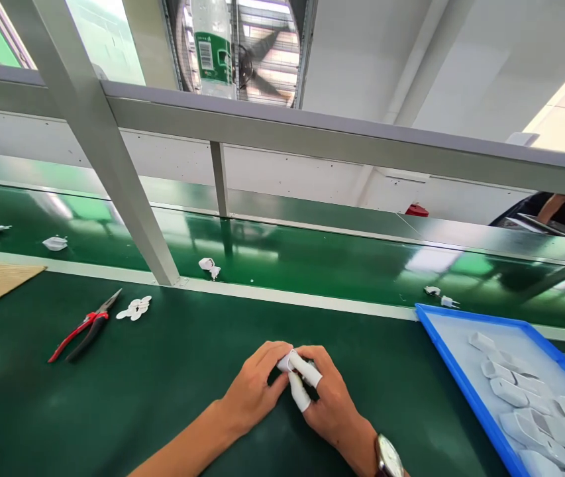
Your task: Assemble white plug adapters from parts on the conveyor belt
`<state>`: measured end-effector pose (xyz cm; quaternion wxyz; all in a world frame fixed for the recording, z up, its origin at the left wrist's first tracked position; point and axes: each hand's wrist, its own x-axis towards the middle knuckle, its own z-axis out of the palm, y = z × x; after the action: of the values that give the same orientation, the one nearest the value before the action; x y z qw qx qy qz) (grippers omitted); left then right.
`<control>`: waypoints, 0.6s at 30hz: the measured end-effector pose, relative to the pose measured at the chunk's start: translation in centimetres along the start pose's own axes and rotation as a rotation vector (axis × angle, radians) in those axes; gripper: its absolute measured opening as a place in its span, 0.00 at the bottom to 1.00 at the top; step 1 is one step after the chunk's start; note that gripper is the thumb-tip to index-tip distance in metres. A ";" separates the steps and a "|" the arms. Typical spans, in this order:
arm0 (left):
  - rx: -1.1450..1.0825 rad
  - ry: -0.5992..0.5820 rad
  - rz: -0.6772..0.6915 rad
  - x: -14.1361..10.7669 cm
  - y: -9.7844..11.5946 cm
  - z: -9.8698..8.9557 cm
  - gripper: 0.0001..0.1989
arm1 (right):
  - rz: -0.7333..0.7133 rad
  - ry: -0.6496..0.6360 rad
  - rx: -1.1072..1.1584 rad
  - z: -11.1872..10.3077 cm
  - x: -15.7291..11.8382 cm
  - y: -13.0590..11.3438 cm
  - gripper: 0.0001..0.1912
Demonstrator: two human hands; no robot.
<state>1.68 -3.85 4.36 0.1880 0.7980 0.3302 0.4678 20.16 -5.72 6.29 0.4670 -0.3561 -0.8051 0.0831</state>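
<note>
A small white plastic piece [285, 363] is held between my two hands above the dark green work surface. My left hand [257, 384] has its fingers and thumb closed on the piece from the left. From the other side, my right hand [329, 394] pinches it with thumb and forefinger, both wrapped in white finger covers. The fingers hide much of the piece, so its exact kind cannot be made out. A watch [389, 456] is on my right wrist.
Needle-nose pliers [91, 324] with red-and-black handles and flat white discs [136, 308] lie left. A blue-rimmed tray [461, 384] of white plastic shells [535, 424] stands right. Beyond runs a green belt [312, 255] with scattered white parts, under a metal frame [108, 159]. A person's arm [553, 207] shows far right.
</note>
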 end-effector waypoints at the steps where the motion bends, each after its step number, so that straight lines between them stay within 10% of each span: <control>1: 0.004 -0.014 0.009 0.0 0.1 0.0 0.19 | 0.001 -0.005 0.006 0.0 0.0 0.0 0.23; 12: -0.003 0.066 0.027 0.3 0.8 0.0 0.16 | 0.745 -0.021 0.733 0.3 -0.8 1.4 0.16; 18: 0.008 0.096 0.061 0.6 0.1 0.2 0.19 | 0.805 -0.070 0.793 0.5 -0.7 2.0 0.21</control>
<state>2.11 -3.53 4.65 0.1545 0.7850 0.3162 0.5099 20.96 -4.65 4.59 0.4695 -0.4293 -0.5281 0.5624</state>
